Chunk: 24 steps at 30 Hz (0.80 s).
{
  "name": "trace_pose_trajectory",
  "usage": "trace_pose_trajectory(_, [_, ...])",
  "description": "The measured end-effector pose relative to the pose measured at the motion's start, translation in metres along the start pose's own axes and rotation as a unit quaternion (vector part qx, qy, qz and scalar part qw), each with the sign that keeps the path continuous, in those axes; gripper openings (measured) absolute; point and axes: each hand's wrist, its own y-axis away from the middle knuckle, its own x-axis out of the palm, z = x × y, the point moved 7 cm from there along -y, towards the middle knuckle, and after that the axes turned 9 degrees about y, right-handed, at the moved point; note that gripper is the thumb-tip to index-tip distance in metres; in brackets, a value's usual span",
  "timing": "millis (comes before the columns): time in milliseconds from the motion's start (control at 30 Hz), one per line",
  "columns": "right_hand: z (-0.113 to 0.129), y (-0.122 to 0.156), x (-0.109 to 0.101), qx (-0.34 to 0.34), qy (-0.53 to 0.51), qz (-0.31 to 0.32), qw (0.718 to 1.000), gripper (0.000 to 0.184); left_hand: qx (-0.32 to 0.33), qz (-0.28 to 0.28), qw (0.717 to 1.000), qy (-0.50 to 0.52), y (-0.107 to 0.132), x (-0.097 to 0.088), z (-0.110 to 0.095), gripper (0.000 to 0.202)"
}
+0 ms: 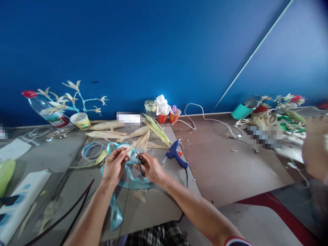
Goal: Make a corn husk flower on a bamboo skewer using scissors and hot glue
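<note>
My left hand [115, 163] pinches a pale dry corn husk [141, 140] between thumb and fingers. In my right hand [151, 167] is a pair of scissors [140, 165] with dark handles, its blades pointing up and left against the husk. Whether the blades are parted is too small to tell. Beneath both hands lies light blue ribbon [138, 185], looped on the table, with one end [115, 215] trailing toward the front edge. A blue hot glue gun [176, 154] rests to the right of my right hand. Husk scraps [140, 195] lie in front of the hands.
Husk flowers on blue stems [83, 102] stand in a paper cup [80, 121] beside a tilted plastic bottle [48, 111]. Wire coils [91, 151], husks [107, 125] and red cups [174, 115] lie about. A white power strip [23, 201] is left; another person's arm [316, 147] is right.
</note>
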Motion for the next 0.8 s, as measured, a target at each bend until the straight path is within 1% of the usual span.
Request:
trace_pose_trajectory(133, [0.0,0.001,-0.001,0.002,0.032,0.023,0.999,0.035,0.014,-0.02,1.0,0.014,-0.003,-0.005,-0.006,0.027])
trace_pose_trajectory(267, [0.0,0.001,-0.001,-0.018,0.094,0.053,0.994,0.025,0.038,-0.049,0.998,0.021,-0.007,-0.016,-0.009,0.03])
trace_pose_trajectory(367, [0.005,0.001,0.0,-0.04,0.116,0.076,0.99,0.021,0.057,-0.067,0.996,0.025,-0.009,-0.021,-0.012,0.033])
trace_pose_trajectory(500, [0.01,0.002,0.002,-0.055,0.141,0.093,0.984,0.019,0.074,-0.071,0.994,0.036,-0.009,-0.024,-0.015,0.033])
trace_pose_trajectory(667, [0.012,0.003,0.004,-0.05,0.176,0.109,0.977,0.017,0.084,-0.071,0.992,0.057,-0.012,-0.026,-0.016,0.034])
trace_pose_trajectory(800, [0.015,0.004,0.006,-0.062,0.19,0.123,0.972,0.02,0.099,-0.091,0.989,0.065,-0.013,-0.029,-0.018,0.034])
